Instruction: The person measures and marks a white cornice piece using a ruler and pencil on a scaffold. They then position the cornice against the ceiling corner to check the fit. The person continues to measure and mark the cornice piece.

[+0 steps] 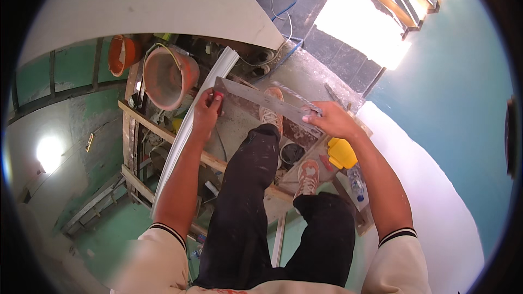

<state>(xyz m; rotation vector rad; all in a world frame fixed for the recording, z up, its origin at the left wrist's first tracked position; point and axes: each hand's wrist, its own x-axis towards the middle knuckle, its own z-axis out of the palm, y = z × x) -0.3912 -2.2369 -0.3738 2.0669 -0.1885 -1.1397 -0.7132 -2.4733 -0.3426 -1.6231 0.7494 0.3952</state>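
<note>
1. White moulding (pixel 188 122): long, slanting past the left forearm.
2. Orange bucket (pixel 188 74): left of moulding, tilted toward view.
3. Grey strip (pixel 264 100): flat, held crosswise over the left shoe (pixel 269 116). Step in hand, by my reading: two-handed positioning or checking; next move seems to call for even support at both ends.
4. Left hand (pixel 206 111): gripping strip's left end, red piece (pixel 218 95) at fingers. Right hand (pixel 333 120): pinching right end.
5. Twisted rod (pixel 294 95): beside right fingers; can't tell whether gripped.
</note>
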